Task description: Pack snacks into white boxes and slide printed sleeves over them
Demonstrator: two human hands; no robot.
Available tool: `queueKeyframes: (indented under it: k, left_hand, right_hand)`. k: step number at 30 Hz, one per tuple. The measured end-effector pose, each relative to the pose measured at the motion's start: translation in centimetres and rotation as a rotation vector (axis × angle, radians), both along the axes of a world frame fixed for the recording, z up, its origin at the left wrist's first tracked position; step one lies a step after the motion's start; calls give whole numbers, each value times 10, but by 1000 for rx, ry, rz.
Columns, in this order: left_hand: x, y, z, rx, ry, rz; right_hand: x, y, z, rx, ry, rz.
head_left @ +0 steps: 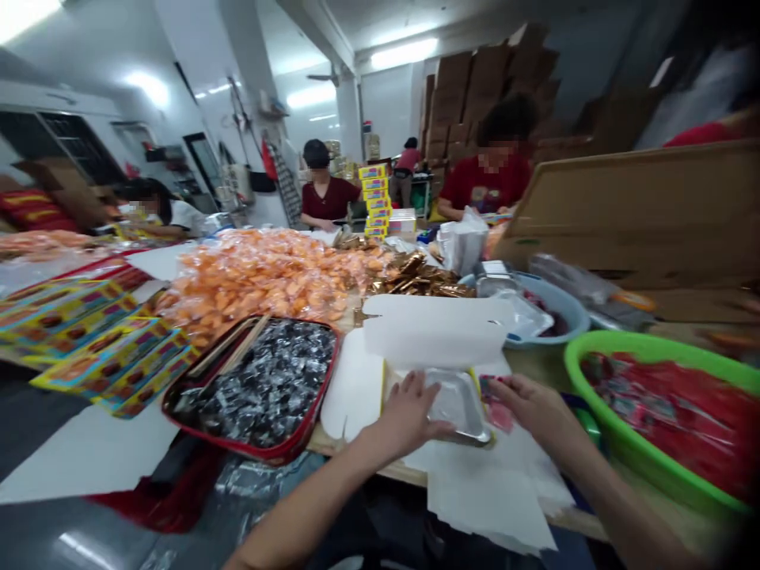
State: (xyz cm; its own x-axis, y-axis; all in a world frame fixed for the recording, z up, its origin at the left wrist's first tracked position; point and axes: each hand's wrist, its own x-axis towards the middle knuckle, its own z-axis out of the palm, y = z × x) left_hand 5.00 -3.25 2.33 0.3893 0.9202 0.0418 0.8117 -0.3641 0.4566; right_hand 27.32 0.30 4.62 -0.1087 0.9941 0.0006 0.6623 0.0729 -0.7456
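A shallow silvery tray (457,402) sits inside an unfolded white cardboard box (436,328) with yellow edges, right in front of me. My left hand (412,410) lies over the tray's left side, fingers spread and thumb apart, touching its rim. Just past the tray's right edge, my right hand (528,404) pinches a small pink-and-red packet (497,405). Blur hides the packet's print. Beside that hand stands a green basin (573,352) full of red packets (670,412).
A red-rimmed tray (285,453) of dark shiny packets (273,380) stands left. Behind it are heaped orange packets (267,273) and gold packets (416,277). Yellow boxes (119,356) lie far left. A blue basin (573,313) and a large carton (641,214) stand right. Several co-workers sit beyond.
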Motion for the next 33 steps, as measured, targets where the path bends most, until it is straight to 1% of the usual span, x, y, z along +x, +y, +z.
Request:
queueKeyframes:
  k: [2, 3, 5, 7, 8, 9, 10, 11, 14, 16, 18, 20, 23, 27, 30, 33]
  left_hand:
    - [-23, -2, 9, 82, -45, 44]
    - [-40, -3, 15, 122, -48, 105]
    - [-85, -2, 25, 176, 30, 320]
    - [-133, 5, 32, 195, 185, 554]
    - [-154, 10, 34, 193, 225, 610]
    - [-171, 18, 35, 190, 255, 644]
    - [-185, 26, 35, 183, 270, 643]
    - [-196, 35, 34, 172, 276, 613]
    - [-210, 62, 29, 116, 290, 434]
    - [-213, 75, 27, 83, 289, 320]
    - [-218, 83, 25, 78, 288, 272]
    - [-225, 85, 22, 100, 292, 295]
    - [-235, 82, 16, 138, 301, 377]
    - [-237, 75, 11, 141, 304, 408]
    - [-235, 72, 12, 184, 308, 448]
    - [-235, 68, 19, 257, 300, 528]
  right_hand:
    - [-22, 4, -16, -70, -82, 70]
    - [-27, 5, -22, -107, -156, 79]
    - [-27, 6, -29, -128, -358, 49]
    - [-22, 3, -30, -119, -526, -2]
    - [-19, 1, -29, -115, -586, -26]
    - [-17, -1, -29, -122, -630, -45]
    - [-16, -3, -29, -142, -657, -52]
    - [-16, -5, -30, -172, -667, -46]
    - [-18, -8, -32, -248, -653, -1]
    - [-18, -10, -33, -244, -663, 30]
    - [-16, -12, -32, -219, -682, 33]
    - [-13, -15, -31, -209, -683, 9]
    - [-9, -20, -31, -217, -658, -35]
    - [-3, -21, -39, -207, -616, -54]
    - [-1, -18, -46, -201, -600, -49]
    - [-2, -17, -46, -207, -606, -39]
